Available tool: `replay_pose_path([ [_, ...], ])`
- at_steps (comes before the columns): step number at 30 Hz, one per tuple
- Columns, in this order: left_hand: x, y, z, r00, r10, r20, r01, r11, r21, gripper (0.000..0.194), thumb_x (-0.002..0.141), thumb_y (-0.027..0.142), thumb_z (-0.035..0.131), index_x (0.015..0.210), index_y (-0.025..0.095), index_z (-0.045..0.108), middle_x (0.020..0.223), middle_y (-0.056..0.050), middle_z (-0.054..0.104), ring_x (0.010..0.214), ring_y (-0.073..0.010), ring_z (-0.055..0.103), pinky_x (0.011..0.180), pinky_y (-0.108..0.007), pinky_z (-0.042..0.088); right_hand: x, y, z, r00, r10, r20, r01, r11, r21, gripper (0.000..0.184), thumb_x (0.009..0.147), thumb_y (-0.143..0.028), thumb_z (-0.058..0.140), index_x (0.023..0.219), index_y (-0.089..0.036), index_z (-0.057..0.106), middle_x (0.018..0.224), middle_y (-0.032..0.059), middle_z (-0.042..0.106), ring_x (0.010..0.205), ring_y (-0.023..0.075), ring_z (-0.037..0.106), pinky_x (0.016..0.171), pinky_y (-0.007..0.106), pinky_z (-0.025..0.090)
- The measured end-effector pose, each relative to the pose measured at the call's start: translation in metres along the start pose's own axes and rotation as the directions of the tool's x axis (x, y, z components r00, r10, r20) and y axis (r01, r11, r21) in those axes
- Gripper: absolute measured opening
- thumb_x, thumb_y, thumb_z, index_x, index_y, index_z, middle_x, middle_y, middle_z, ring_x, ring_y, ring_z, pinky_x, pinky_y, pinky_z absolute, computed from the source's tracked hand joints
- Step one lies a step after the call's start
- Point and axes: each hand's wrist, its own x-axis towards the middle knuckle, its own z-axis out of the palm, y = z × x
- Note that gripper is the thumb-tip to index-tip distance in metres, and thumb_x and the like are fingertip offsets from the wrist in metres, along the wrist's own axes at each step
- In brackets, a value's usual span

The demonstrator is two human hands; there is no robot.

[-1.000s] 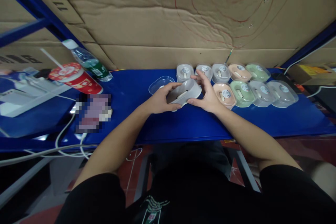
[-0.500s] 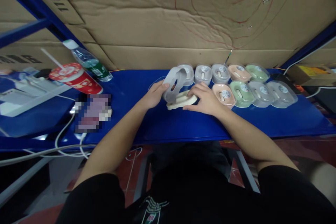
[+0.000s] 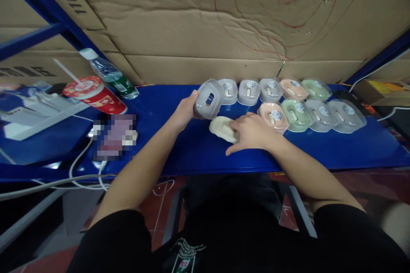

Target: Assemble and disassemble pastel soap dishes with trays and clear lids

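My left hand [image 3: 186, 111] is closed on the edge of a translucent grey plastic cover [image 3: 209, 100] with an oval slot, holding it tilted above the blue table. A cream, rounded shallow base [image 3: 222, 129] lies just in front of the cover, under the fingertips of my right hand [image 3: 251, 132]. The right thumb is spread away from the base, while the other fingers touch its right side and hide part of it. Beside that hand stands a peach box [image 3: 273, 116] with a clear cover and a round label.
Two rows of covered boxes, including a green one [image 3: 294, 115] and a grey one [image 3: 249, 91], stand at the right. To the left are a red cup [image 3: 105, 98] with a straw, a water bottle [image 3: 117, 81] and a white power strip [image 3: 28, 126]. Cardboard [image 3: 179, 30] walls the back.
My left hand has turned the cover so its slotted face shows. The cream base has come lower and away from it, and my right thumb has moved off the base.
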Motion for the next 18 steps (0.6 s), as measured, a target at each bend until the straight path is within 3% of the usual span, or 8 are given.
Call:
replay_pose_path([
  [3, 0.0, 0.001, -0.001, 0.998, -0.059, -0.005, 0.06, 0.998, 0.012, 0.071, 0.095, 0.085, 0.053, 0.11, 0.019, 0.073, 0.088, -0.014, 0.081, 0.084, -0.0323, 0.079, 0.072, -0.049, 0.068, 0.002, -0.003, 0.005, 0.995, 0.047, 0.087, -0.042, 0.998, -0.055, 0.064, 0.083, -0.083, 0.078, 0.097, -0.02, 0.079, 0.084, 0.0114, 0.08, 0.079, 0.0338, 0.077, 0.071, 0.042, 0.047],
  [7, -0.002, 0.005, -0.002, 0.986, -0.165, -0.003, 0.164, 0.986, -0.007, 0.045, 0.092, 0.066, 0.07, 0.101, 0.022, 0.068, 0.086, -0.01, 0.08, 0.071, -0.0268, 0.076, 0.06, -0.04, 0.064, 0.006, 0.001, 0.012, 0.972, 0.211, 0.1, -0.203, 0.975, -0.087, 0.052, 0.095, -0.069, 0.073, 0.103, -0.018, 0.081, 0.09, 0.0159, 0.082, 0.086, 0.0372, 0.08, 0.069, 0.042, 0.05],
  [11, -0.006, 0.007, -0.004, 0.978, -0.206, 0.042, 0.194, 0.961, 0.2, 0.044, 0.095, 0.054, 0.067, 0.126, 0.023, 0.069, 0.081, -0.007, 0.079, 0.062, -0.0266, 0.074, 0.055, -0.039, 0.06, 0.009, 0.007, 0.012, 0.928, 0.372, 0.032, -0.369, 0.926, -0.074, 0.055, 0.101, -0.068, 0.064, 0.108, -0.016, 0.081, 0.099, 0.0199, 0.084, 0.09, 0.0394, 0.08, 0.071, 0.044, 0.053],
  [13, -0.008, 0.007, -0.007, 0.99, -0.141, 0.017, 0.122, 0.903, 0.412, 0.043, 0.096, 0.052, 0.066, 0.127, 0.023, 0.073, 0.077, -0.006, 0.077, 0.065, -0.0274, 0.074, 0.062, -0.04, 0.059, 0.01, 0.008, 0.012, 0.922, 0.386, 0.009, -0.385, 0.922, -0.05, 0.054, 0.102, -0.066, 0.062, 0.112, -0.017, 0.08, 0.104, 0.0197, 0.084, 0.091, 0.0385, 0.08, 0.074, 0.044, 0.055],
  [15, -0.009, 0.005, -0.01, 0.999, 0.016, -0.03, 0.005, 0.793, 0.609, 0.031, 0.094, 0.049, 0.067, 0.111, 0.025, 0.079, 0.079, -0.006, 0.076, 0.076, -0.0282, 0.075, 0.075, -0.042, 0.059, 0.01, 0.009, 0.013, 0.931, 0.366, -0.005, -0.366, 0.931, -0.002, 0.05, 0.102, -0.063, 0.063, 0.119, -0.018, 0.079, 0.108, 0.0174, 0.084, 0.094, 0.0368, 0.08, 0.076, 0.043, 0.056],
  [18, -0.009, -0.001, -0.013, 0.971, 0.241, -0.013, -0.158, 0.675, 0.72, 0.027, 0.093, 0.052, 0.068, 0.097, 0.027, 0.08, 0.091, -0.008, 0.077, 0.095, -0.0296, 0.072, 0.093, -0.046, 0.057, 0.011, 0.01, 0.016, 0.952, 0.305, -0.032, -0.302, 0.949, 0.087, 0.049, 0.101, -0.056, 0.068, 0.136, -0.021, 0.075, 0.106, 0.012, 0.084, 0.1, 0.035, 0.079, 0.08, 0.042, 0.057],
])
